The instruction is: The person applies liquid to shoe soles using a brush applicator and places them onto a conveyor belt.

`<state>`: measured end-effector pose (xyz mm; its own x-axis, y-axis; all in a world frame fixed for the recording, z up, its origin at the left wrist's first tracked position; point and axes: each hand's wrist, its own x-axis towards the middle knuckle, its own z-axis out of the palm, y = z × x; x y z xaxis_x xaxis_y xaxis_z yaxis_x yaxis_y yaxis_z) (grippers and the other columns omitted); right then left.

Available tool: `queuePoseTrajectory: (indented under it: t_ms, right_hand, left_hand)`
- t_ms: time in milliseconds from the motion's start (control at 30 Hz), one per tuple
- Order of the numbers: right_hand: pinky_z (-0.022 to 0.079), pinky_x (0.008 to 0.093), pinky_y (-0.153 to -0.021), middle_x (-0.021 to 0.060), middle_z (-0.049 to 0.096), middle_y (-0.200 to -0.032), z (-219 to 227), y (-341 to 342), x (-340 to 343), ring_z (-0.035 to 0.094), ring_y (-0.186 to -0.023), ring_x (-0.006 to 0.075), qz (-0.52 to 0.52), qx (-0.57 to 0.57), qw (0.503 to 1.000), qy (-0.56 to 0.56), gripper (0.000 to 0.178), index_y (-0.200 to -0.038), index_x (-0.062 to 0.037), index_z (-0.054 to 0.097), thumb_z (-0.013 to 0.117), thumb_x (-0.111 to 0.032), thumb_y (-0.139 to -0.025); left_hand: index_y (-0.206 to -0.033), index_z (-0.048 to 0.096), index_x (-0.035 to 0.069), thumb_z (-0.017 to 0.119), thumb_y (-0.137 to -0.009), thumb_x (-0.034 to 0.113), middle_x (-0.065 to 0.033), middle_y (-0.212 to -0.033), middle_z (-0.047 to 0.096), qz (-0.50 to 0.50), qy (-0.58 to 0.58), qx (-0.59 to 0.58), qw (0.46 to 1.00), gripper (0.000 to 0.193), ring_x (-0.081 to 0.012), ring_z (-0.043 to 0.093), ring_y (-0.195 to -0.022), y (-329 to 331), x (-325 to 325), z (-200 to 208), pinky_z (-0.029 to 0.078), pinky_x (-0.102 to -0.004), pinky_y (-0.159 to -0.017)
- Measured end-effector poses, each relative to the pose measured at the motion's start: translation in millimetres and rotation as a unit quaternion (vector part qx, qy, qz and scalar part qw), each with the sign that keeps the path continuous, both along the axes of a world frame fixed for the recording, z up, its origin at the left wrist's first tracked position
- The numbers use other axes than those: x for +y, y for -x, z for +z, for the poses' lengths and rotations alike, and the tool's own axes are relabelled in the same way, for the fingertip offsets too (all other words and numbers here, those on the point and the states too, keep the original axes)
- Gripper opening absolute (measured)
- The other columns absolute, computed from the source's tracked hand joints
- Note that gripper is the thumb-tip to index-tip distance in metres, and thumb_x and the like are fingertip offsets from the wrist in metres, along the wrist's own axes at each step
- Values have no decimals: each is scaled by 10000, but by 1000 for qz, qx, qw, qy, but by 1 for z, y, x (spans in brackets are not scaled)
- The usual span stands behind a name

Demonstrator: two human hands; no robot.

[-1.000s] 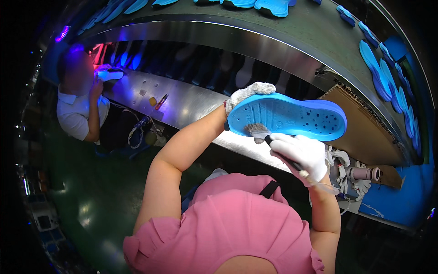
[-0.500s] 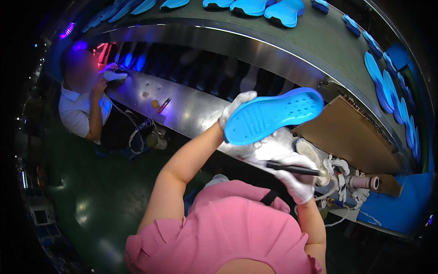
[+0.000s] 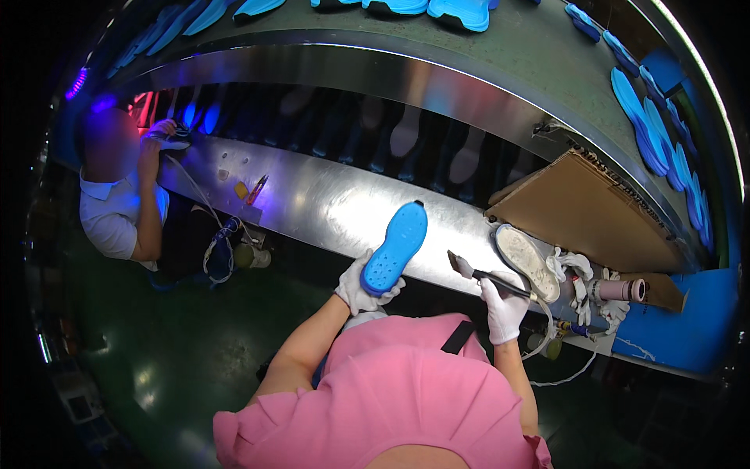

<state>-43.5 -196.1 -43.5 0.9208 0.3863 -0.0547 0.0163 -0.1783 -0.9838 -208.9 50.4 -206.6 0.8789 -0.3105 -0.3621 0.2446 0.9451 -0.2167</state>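
My left hand (image 3: 355, 288), in a white glove, grips a bright blue shoe sole (image 3: 397, 246) by its near end. That sole points away over the front edge of the metal bench, its perforated end toward me and a small dark patch at its far tip. To the right, my right hand (image 3: 505, 311), also gloved, is closed around the black handle of a brush (image 3: 500, 282). A pale tube runs from the handle's rear end. The brush's dark bristles point left toward the sole, and a gap lies between them.
On the metal bench (image 3: 312, 195) to the right are a cream, sole-shaped tray (image 3: 528, 264), white gloves (image 3: 576, 267) and a pink cylinder (image 3: 621, 291). Cardboard (image 3: 586, 211) stands behind. Blue soles (image 3: 639, 125) line the upper belt. A person (image 3: 117, 211) works at left.
The blue sole has come down and toward me, turning from sideways to lengthwise. The right hand has shifted slightly left and down, and the brush now angles up to the left.
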Motion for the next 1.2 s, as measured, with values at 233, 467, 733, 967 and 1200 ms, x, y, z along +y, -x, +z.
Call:
queuePoseTrajectory:
  t_ms: [233,467,733,967,1200]
  right_hand:
    - [551,285,-714,65,730,-855,57,-59,84,702,-770,176,19,-325,942,86,184,-961,-45,727,807,-123,-814]
    - [555,331,-666,107,725,-885,110,-34,74,687,-724,249,45,-551,832,42,272,-982,-55,721,826,14,-740]
    - [556,331,-650,115,719,-872,135,-26,73,694,-715,265,162,-590,790,43,237,-1008,-47,711,787,-23,-785]
    - [541,336,-623,94,725,-909,145,-30,67,682,-707,246,248,-566,786,38,333,-1065,-66,687,811,-6,-761]
    - [535,329,-604,97,711,-871,138,-16,60,680,-698,260,259,-583,768,56,239,-976,-62,679,766,8,-764]
  left_hand:
    - [-1433,441,-83,467,-913,436,-342,-1366,531,33,12,-180,983,735,-486,557,-1236,-56,-38,98,406,-633,-1090]
    - [-1468,407,-46,644,-730,266,-328,-1361,537,41,29,-198,979,836,-487,554,-1234,-67,-58,150,386,-642,-1110]
    - [-1487,385,-18,627,-666,167,-328,-1349,537,58,60,-193,978,875,-505,534,-1242,-52,-78,166,387,-686,-1090]
    - [-1370,539,-12,660,-696,240,-238,-1322,609,77,-64,-175,980,730,-451,567,-1224,-53,-80,193,407,-593,-1095]
    - [-1443,473,32,635,-702,329,-267,-1340,574,99,-246,-1,964,815,-460,589,-1184,-56,-81,206,432,-622,-1074]
